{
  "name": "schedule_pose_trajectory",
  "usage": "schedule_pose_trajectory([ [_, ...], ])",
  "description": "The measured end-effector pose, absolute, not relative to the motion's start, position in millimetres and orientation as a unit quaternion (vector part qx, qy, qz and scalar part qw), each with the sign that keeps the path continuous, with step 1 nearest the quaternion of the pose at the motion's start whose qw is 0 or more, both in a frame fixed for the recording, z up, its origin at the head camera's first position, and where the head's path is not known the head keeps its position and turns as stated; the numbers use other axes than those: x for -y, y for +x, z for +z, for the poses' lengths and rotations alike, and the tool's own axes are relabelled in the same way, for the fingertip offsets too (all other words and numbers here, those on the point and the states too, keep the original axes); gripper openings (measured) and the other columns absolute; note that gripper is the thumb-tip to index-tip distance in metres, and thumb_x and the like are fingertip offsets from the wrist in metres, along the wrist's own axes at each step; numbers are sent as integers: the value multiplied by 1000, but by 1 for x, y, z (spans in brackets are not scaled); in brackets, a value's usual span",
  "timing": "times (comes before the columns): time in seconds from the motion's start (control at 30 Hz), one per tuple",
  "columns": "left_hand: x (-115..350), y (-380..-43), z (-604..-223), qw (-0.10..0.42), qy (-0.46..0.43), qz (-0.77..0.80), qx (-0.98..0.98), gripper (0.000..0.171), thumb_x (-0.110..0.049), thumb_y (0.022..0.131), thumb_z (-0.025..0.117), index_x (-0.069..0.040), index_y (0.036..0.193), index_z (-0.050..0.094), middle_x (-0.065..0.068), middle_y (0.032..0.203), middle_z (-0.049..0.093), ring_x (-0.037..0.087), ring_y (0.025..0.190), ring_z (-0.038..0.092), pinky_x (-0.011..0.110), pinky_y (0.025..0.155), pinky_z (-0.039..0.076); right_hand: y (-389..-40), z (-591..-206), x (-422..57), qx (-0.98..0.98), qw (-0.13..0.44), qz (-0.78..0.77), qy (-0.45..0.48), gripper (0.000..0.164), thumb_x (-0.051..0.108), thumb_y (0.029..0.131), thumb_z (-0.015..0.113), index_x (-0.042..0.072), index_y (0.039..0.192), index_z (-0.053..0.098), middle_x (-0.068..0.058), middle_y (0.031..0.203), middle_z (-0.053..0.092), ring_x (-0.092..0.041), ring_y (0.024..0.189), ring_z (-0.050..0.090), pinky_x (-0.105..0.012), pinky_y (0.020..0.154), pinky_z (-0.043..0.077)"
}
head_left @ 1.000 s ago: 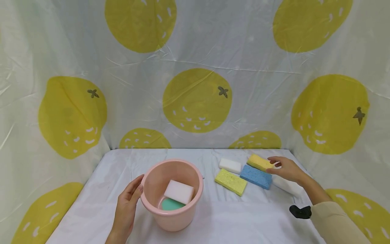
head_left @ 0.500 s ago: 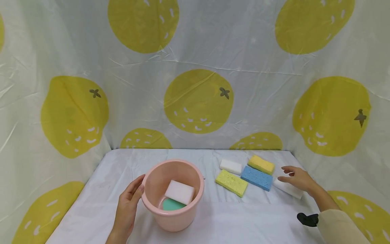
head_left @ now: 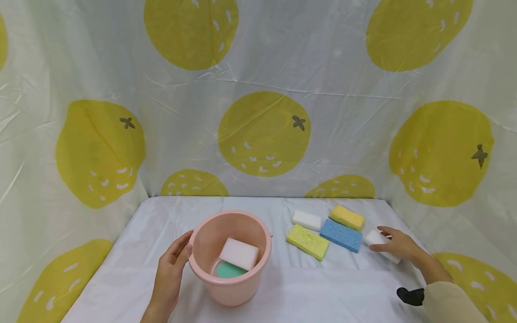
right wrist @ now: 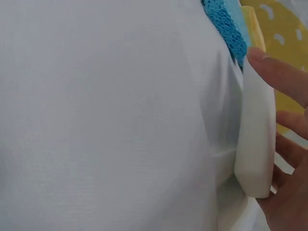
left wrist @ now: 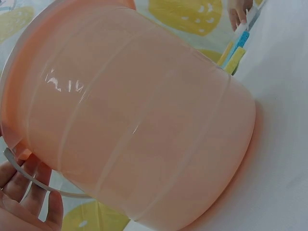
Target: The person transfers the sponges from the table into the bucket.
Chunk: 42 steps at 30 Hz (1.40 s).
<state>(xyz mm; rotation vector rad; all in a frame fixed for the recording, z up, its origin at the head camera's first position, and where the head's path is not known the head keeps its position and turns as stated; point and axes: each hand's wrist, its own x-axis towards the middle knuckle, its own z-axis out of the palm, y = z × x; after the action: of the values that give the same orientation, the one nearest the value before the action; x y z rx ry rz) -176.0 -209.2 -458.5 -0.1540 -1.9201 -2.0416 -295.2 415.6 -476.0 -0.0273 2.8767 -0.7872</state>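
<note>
My left hand (head_left: pixel 171 265) grips the rim of a pink bucket (head_left: pixel 232 291) at its left side. In the left wrist view the fingers (left wrist: pixel 37 190) lie beside the bucket's thin pale handle (left wrist: pixel 29 177). A white sponge block (head_left: pixel 239 253) rests tilted inside the bucket, over a green piece (head_left: pixel 229 270) at the bottom. At the right, my right hand (head_left: pixel 404 246) holds another white sponge block (right wrist: pixel 256 130) between thumb and fingers. The thumb sits at one edge, while the other fingers are partly hidden behind the block.
Left of my right hand lie a blue sponge (head_left: pixel 341 235), an orange-yellow sponge (head_left: pixel 346 217), a lime-yellow sponge (head_left: pixel 308 242) and a white block (head_left: pixel 306 220). The white-covered table (head_left: pixel 323 291) is enclosed by a lemon-print curtain (head_left: pixel 262 54).
My right hand has moved right and toward me, from beside the orange-yellow sponge to the white block, and its fingers have closed around it. The left hand keeps its place at the bucket.
</note>
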Motion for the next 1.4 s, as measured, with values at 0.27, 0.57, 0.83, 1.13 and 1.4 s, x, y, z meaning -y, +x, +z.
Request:
schedule_pose_trajectory([
  [0.27,209,-177,-459,165,-49,-716,676,40,-15,109,57,3,144,56,13,141,62,11,127,58,20,100,48,-293,-490,-421,-961,68,-269,0,104,51,81,86,-12,148,36,-42,139,41,-51,109,50,-66,87,46],
  [0.57,209,-175,-458,164,-50,-719,673,40,-14,109,57,3,145,55,14,142,61,12,127,58,21,100,48,-295,-493,-421,-959,52,-277,20,106,53,81,85,-13,148,37,-43,137,42,-49,104,50,-63,83,48],
  [0.83,209,-175,-458,164,-48,-719,674,40,-14,109,57,3,145,55,13,142,61,12,127,58,22,100,48,-297,-488,-419,-965,32,-258,3,98,50,83,85,-15,143,42,-42,133,46,-46,101,51,-60,82,48],
  [1.13,209,-177,-459,166,-48,-717,676,40,-15,109,57,3,145,55,14,143,60,12,127,58,21,100,48,-302,-471,-415,-967,-22,-251,-35,87,40,84,86,-16,137,47,-40,129,52,-45,100,53,-58,81,49],
  [1.4,208,-176,-459,168,-48,-718,674,40,-14,109,57,4,145,55,14,142,61,12,126,59,22,100,48,-303,-450,-397,-966,-41,-249,-52,85,38,86,85,-16,139,46,-40,133,49,-48,103,53,-63,83,50],
])
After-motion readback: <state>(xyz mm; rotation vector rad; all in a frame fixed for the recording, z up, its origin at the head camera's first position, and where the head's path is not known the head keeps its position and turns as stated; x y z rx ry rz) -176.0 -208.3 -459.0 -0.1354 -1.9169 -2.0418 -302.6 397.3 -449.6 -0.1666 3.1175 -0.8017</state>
